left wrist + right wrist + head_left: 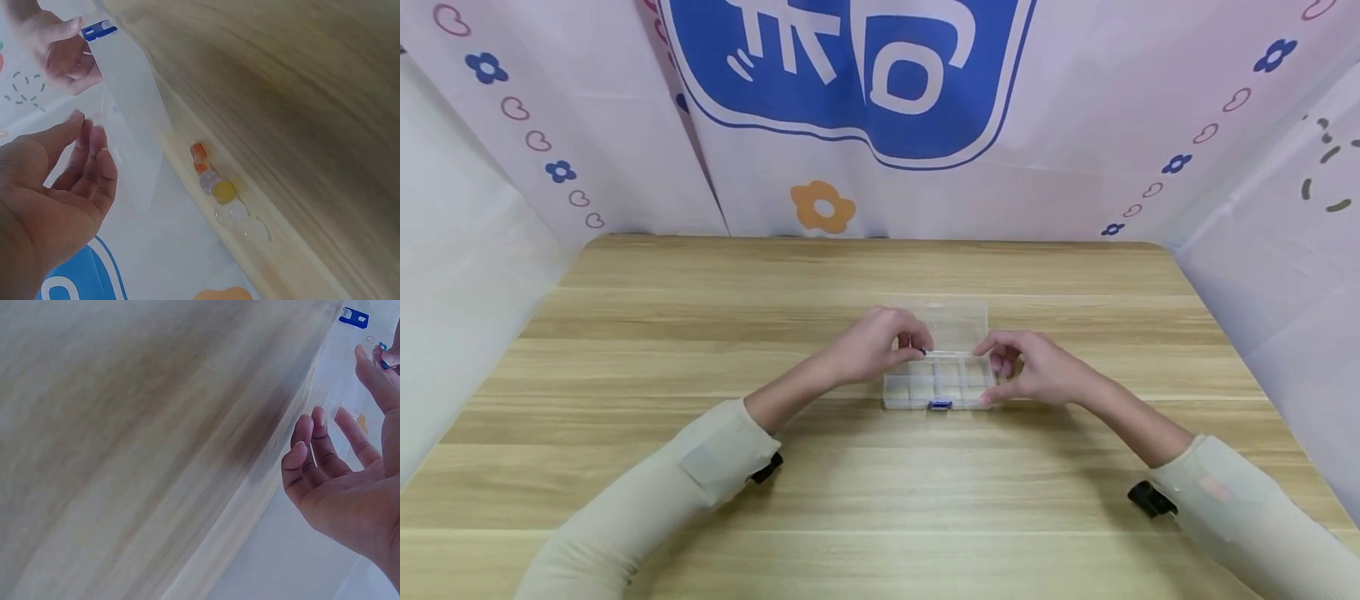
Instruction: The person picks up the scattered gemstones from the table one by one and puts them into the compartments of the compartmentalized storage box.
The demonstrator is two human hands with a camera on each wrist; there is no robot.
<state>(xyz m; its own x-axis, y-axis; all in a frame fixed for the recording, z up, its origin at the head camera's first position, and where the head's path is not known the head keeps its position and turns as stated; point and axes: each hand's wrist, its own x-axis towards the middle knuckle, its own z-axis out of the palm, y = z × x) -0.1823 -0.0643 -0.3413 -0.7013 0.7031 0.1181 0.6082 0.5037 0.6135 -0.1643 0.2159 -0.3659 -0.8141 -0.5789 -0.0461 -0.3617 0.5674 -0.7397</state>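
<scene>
A clear plastic compartment box (922, 392) sits on the table with its see-through lid (962, 321) laid back behind it. On its front wall is a blue latch (940, 405). My left hand (880, 343) reaches over the box's left rear part, pinching a small dark blue piece (384, 364) between thumb and forefinger; its kind is too small to tell. My right hand (1037, 367) holds the box's right end, thumb at the front corner and forefinger at the back edge, the other fingers bent beside the wall.
Several small glossy pieces, including an orange one (198, 152), a yellow one (224, 192) and a pale purple one (209, 182), lie on the wooden table (880, 500) in the left wrist view. A printed white curtain (1037, 200) hangs along the table's back edge.
</scene>
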